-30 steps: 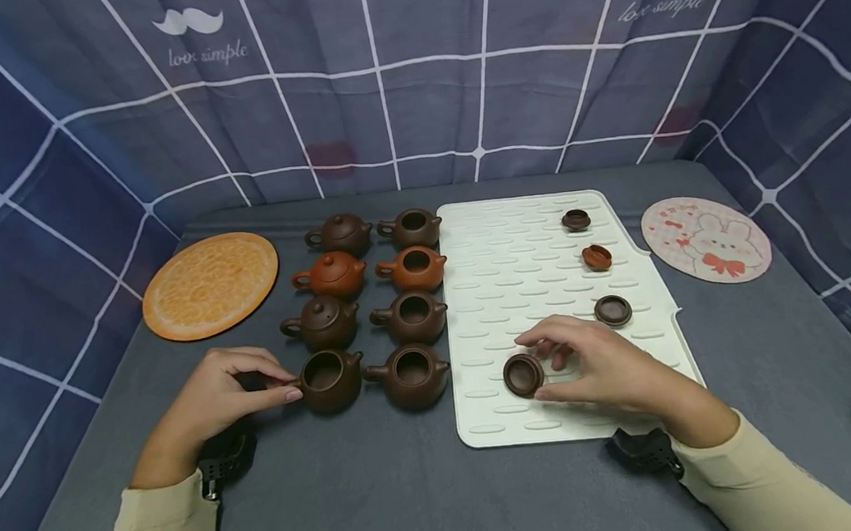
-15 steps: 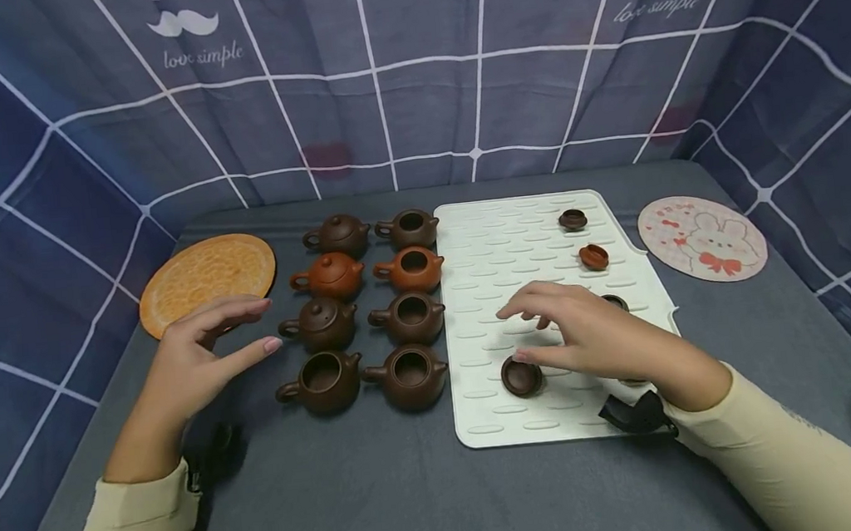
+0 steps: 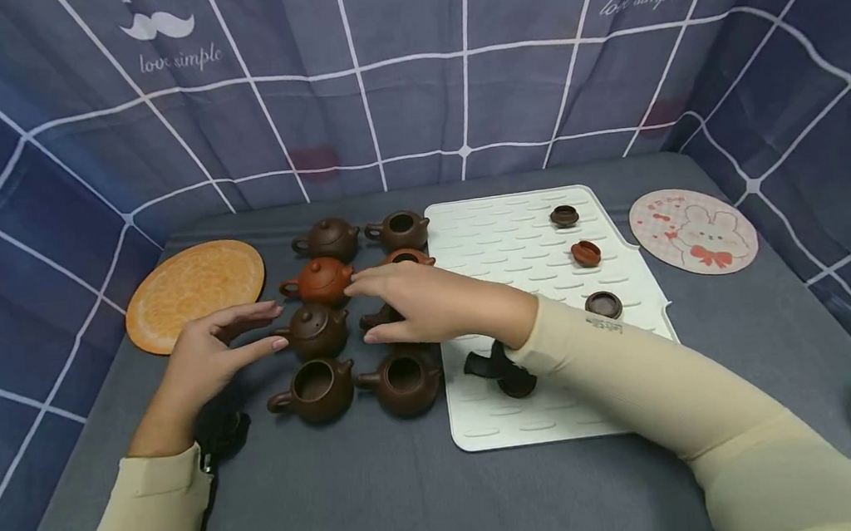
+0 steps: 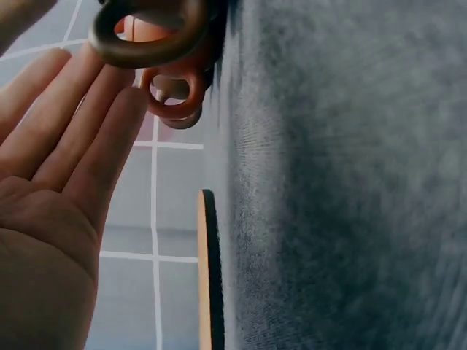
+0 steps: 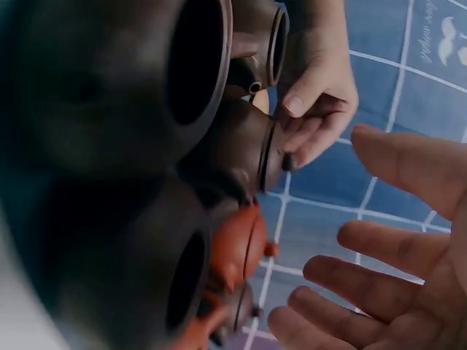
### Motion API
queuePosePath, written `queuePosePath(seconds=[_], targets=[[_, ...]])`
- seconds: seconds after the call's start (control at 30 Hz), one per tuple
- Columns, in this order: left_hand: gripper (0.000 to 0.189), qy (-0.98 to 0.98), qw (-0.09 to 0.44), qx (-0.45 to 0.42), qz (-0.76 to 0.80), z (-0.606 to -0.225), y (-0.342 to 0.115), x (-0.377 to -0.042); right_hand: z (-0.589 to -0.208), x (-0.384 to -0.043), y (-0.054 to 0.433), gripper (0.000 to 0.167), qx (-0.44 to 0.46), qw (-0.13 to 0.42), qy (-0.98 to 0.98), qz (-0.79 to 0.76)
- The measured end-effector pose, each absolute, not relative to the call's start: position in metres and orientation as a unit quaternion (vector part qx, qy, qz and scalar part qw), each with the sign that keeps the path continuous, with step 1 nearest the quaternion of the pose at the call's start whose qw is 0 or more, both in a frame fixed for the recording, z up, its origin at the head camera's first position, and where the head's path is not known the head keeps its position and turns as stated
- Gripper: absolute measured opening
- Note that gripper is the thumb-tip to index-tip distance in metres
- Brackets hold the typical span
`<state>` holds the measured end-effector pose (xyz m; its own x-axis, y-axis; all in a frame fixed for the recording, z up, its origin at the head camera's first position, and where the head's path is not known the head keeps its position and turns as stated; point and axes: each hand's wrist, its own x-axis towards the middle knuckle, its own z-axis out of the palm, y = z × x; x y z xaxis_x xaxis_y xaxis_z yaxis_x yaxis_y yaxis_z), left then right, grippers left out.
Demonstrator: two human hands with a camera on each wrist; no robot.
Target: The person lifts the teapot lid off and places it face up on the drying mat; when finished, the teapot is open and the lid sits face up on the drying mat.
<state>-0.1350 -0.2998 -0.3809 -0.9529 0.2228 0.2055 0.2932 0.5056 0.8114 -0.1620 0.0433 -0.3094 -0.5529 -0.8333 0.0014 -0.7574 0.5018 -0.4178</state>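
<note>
A dark brown lidded teapot (image 3: 316,332) stands in the left column of small teapots. My left hand (image 3: 215,357) is close at its handle side, fingers extended and thumb apart; I cannot tell whether it touches. In the left wrist view, a ring-shaped handle (image 4: 149,55) is beside the fingertips. My right hand (image 3: 428,303) hovers over the right column, its spread fingers toward the lidded teapot, holding nothing. It mostly hides a brown lidless teapot (image 3: 379,319). Nearer me are two more lidless brown teapots, one left (image 3: 321,392) and one right (image 3: 405,384).
A white mat (image 3: 468,229) bears several lids, among them a reddish one (image 3: 585,254); the right wrist strap partly covers a dark lid (image 3: 518,387). A round orange mat (image 3: 187,288) lies left, a rabbit-print mat (image 3: 693,232) right. Beyond stands a reddish lidded teapot (image 3: 319,281).
My left hand has let go of the front-left lidless teapot's handle and moved up to the lidded brown one. My right hand has left the lid on the mat and moved left over the teapots.
</note>
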Motion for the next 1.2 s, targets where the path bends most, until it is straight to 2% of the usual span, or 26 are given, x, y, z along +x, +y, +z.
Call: queuePosePath(seconds=[0.13,0.23,0.5,0.8,1.2], targets=[[0.041,-0.874,0.049,-0.146,-0.461,-0.383,-0.303,-0.136,-0.314,-0.175,0.011,0.074,-0.464,0.139,0.857,-0.176],[0.038,-0.884,0.054,-0.14,-0.442,-0.385,-0.304,-0.137,-0.319,-0.183,-0.007,0.075,-0.471,0.158,0.852,-0.169],[0.027,-0.894,0.053,-0.141,-0.422,-0.385,-0.306,-0.139,-0.32,-0.195,-0.036,0.055,-0.515,0.173,0.82,-0.179],[0.024,-0.907,0.041,-0.129,-0.398,-0.388,-0.308,-0.139,-0.325,-0.2,-0.039,0.051,-0.501,0.188,0.825,-0.184],[0.022,-0.908,0.042,-0.129,-0.396,-0.387,-0.307,-0.138,-0.33,-0.199,-0.043,0.042,-0.488,0.167,0.83,-0.211]])
